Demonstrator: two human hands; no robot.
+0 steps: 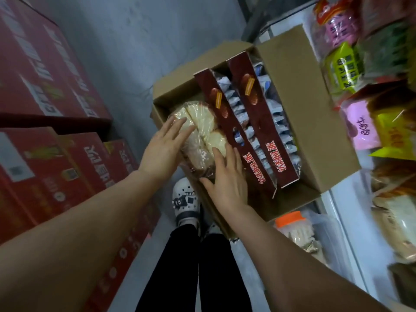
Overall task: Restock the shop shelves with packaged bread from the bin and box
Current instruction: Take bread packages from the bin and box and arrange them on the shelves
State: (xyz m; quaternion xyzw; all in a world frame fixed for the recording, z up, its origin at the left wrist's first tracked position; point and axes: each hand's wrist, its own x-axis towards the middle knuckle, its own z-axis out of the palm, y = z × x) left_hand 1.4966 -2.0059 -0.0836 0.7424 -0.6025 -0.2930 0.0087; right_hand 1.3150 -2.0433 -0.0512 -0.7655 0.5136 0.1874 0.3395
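Observation:
An open cardboard box (299,104) sits on the floor in front of me. In its left part lies a clear bag of pale sliced bread (200,122). My left hand (163,146) lies flat on the bag's left side, fingers straight. My right hand (227,176) rests with straight fingers on the bag's near right end. Beside the bag, two dark red display trays (258,122) hold rows of small blue-and-white wrapped snacks.
Stacked red cartons (45,91) line the left side. Shelves on the right (373,91) hold packaged bread with pink and yellow labels. A jar with an orange lid (291,219) stands on a low shelf. My legs and a white shoe (185,201) are below the box.

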